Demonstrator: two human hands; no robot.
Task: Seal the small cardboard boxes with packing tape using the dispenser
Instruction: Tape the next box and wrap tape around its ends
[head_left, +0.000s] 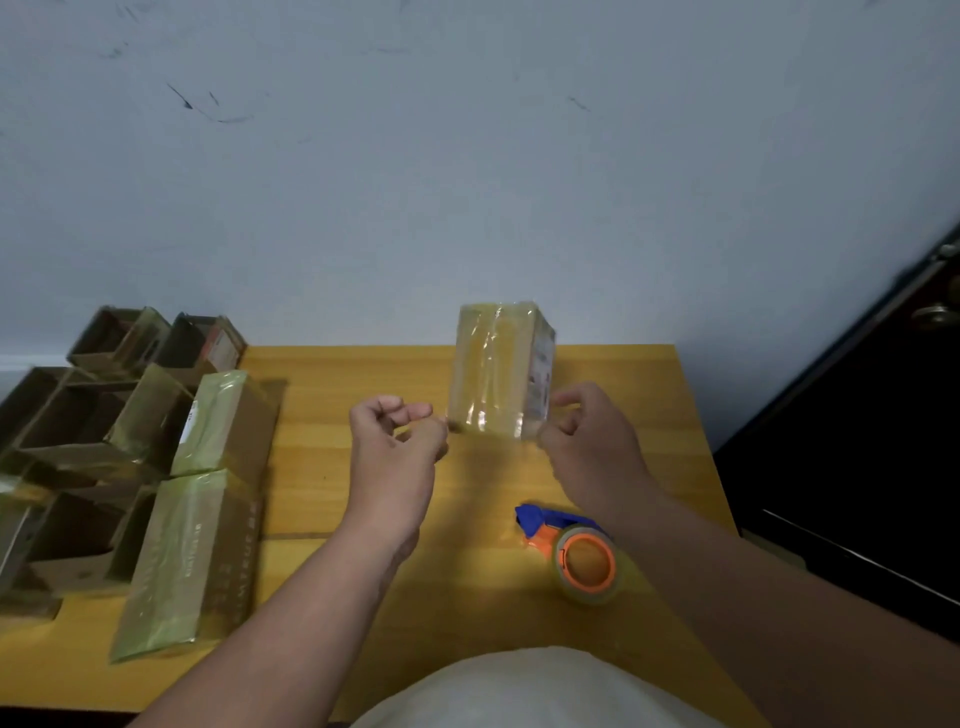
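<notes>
Two hands flank one taped box (498, 374) standing upright near the table's (649, 415) far edge, close against the wall. Left hand (397, 441) — fingers curled, thumb tip at the box's lower left corner, holding nothing I can make out. Right hand (587, 441) sits at the lower right corner; whether it pinches the box, I cannot tell. Glossy film all over suggests a light, stiff, slippery box — best taken by opposite side faces. Dispenser (571, 551) lies just behind the right wrist. Stacked boxes (197, 499) crowd the left; open room is mid-table.
</notes>
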